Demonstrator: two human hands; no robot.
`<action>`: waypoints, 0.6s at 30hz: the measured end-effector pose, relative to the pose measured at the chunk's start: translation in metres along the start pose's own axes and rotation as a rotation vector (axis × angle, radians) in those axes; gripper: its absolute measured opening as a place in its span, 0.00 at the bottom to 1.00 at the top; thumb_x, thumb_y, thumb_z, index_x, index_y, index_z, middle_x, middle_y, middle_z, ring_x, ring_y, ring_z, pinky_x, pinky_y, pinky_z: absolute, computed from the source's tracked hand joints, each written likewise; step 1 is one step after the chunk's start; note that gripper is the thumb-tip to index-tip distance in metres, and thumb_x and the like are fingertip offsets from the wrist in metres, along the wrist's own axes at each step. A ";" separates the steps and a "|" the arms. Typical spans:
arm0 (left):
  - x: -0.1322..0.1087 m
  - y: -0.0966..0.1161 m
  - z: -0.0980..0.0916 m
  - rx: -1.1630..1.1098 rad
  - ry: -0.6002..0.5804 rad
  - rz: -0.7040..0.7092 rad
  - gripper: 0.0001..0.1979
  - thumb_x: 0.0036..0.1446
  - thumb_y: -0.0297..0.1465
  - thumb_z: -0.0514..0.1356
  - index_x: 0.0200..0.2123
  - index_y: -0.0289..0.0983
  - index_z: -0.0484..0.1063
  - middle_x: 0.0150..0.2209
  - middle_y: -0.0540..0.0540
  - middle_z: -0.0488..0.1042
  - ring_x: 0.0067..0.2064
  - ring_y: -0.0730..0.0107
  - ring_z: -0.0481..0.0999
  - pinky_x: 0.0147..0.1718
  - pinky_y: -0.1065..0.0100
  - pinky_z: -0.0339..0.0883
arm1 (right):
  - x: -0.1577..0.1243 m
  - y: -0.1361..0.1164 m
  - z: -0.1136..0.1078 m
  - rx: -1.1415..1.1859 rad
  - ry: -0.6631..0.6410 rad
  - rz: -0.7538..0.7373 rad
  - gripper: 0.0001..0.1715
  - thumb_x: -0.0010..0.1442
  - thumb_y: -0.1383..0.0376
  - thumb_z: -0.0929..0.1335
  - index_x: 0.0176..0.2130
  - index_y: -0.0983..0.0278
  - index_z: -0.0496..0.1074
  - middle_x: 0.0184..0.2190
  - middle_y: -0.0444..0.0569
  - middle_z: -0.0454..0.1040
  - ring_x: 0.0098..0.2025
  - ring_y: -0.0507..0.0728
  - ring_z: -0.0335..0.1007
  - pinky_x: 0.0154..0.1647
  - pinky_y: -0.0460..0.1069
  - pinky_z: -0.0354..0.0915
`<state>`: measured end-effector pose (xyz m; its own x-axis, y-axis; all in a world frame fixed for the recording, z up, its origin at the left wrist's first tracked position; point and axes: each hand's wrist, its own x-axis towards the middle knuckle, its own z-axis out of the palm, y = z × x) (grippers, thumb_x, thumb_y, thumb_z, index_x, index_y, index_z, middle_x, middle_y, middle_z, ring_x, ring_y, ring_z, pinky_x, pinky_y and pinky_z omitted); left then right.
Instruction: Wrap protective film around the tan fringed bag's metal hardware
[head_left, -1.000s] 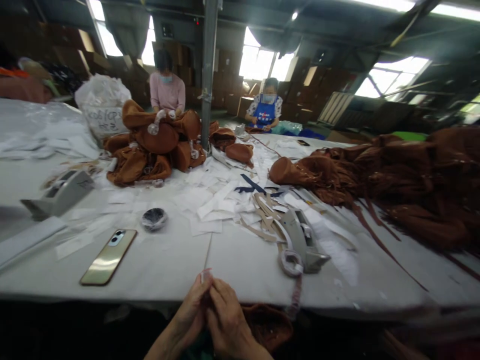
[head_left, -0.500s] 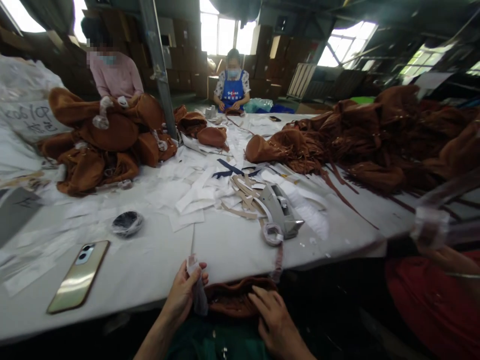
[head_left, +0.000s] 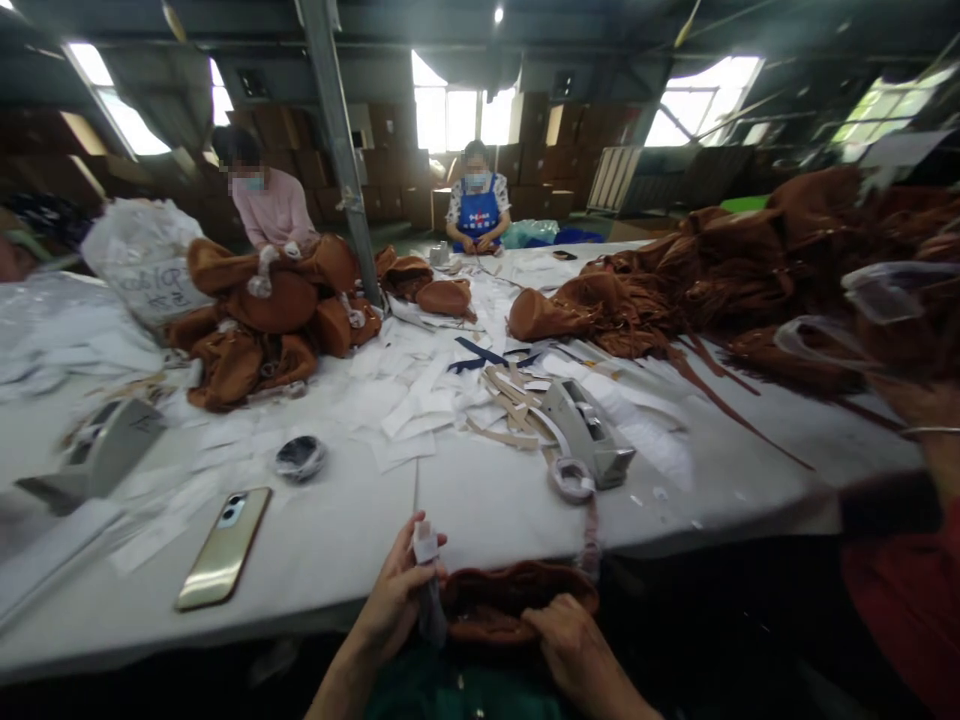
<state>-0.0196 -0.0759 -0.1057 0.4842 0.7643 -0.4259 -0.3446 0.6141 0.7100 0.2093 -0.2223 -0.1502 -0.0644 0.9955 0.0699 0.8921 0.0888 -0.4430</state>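
Observation:
A brown leather-like bag [head_left: 517, 578] rests at the table's front edge, close to my body, its mouth gaping upward. My right hand [head_left: 566, 635] has its fingers curled over the near rim of that mouth. Beside the bag's left end, my left hand [head_left: 409, 575] pinches a whitish, plastic-wrapped strip [head_left: 430, 605], which hangs down from the fingers; its contents cannot be made out. Another wrapped strap [head_left: 591, 535] runs from the bag's right side up onto the tabletop, ending near a clear, ring-shaped wrapped piece [head_left: 571, 480].
A grey tape dispenser [head_left: 592, 435] stands on the white table [head_left: 360, 500] among paper and tan strips. Leftward lie a phone [head_left: 225, 550] and a wrapped dark coil [head_left: 300, 458]. Brown bags pile up left [head_left: 270, 300] and right [head_left: 712, 270]. Co-workers sit across and at right.
My view has tilted up and turned left, so things appear lower and further right. The right fingers, earlier spread over the bag's rim, now curl around it. The left hand keeps its strip.

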 end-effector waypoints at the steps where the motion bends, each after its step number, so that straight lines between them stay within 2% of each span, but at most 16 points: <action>1: -0.002 0.005 0.000 -0.036 -0.031 0.004 0.42 0.42 0.20 0.63 0.60 0.45 0.54 0.49 0.41 0.70 0.33 0.72 0.73 0.33 0.70 0.68 | 0.001 -0.002 -0.005 0.011 0.006 -0.015 0.23 0.52 0.80 0.57 0.39 0.64 0.74 0.27 0.50 0.73 0.33 0.57 0.65 0.37 0.51 0.59; 5: -0.013 0.019 -0.001 -0.140 -0.129 0.029 0.43 0.38 0.17 0.57 0.60 0.42 0.53 0.50 0.40 0.70 0.35 0.71 0.73 0.33 0.70 0.68 | 0.004 -0.013 -0.027 0.036 0.035 -0.077 0.17 0.55 0.77 0.58 0.33 0.65 0.73 0.26 0.50 0.73 0.31 0.56 0.64 0.34 0.50 0.56; 8: -0.021 0.024 -0.002 -0.112 -0.169 0.066 0.39 0.43 0.20 0.59 0.60 0.41 0.52 0.51 0.39 0.69 0.35 0.70 0.73 0.34 0.68 0.69 | 0.007 -0.026 -0.044 0.046 0.028 -0.109 0.14 0.58 0.74 0.60 0.31 0.64 0.72 0.25 0.48 0.73 0.30 0.55 0.64 0.35 0.50 0.56; 12: -0.024 0.029 0.000 0.079 -0.124 0.150 0.29 0.56 0.35 0.62 0.58 0.41 0.53 0.42 0.44 0.71 0.25 0.79 0.68 0.24 0.75 0.64 | 0.014 -0.043 -0.063 0.066 -0.007 -0.109 0.12 0.60 0.71 0.62 0.31 0.62 0.73 0.24 0.46 0.72 0.30 0.54 0.65 0.33 0.49 0.55; 14: -0.026 0.034 0.005 0.157 -0.094 0.184 0.28 0.56 0.39 0.62 0.56 0.40 0.55 0.38 0.46 0.71 0.22 0.83 0.64 0.20 0.77 0.59 | 0.018 -0.050 -0.073 0.071 -0.022 -0.119 0.12 0.59 0.70 0.62 0.29 0.62 0.73 0.24 0.46 0.72 0.30 0.54 0.66 0.32 0.49 0.55; 18: -0.033 0.058 0.021 0.211 -0.091 0.203 0.32 0.52 0.41 0.65 0.55 0.39 0.56 0.38 0.47 0.72 0.21 0.83 0.63 0.19 0.77 0.58 | 0.029 -0.061 -0.108 0.079 -0.020 -0.172 0.12 0.60 0.68 0.63 0.28 0.62 0.73 0.22 0.46 0.72 0.28 0.54 0.66 0.31 0.48 0.57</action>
<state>-0.0381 -0.0696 -0.0391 0.4960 0.8404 -0.2185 -0.2718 0.3892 0.8801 0.2012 -0.2022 -0.0250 -0.2226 0.9657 0.1337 0.8293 0.2596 -0.4947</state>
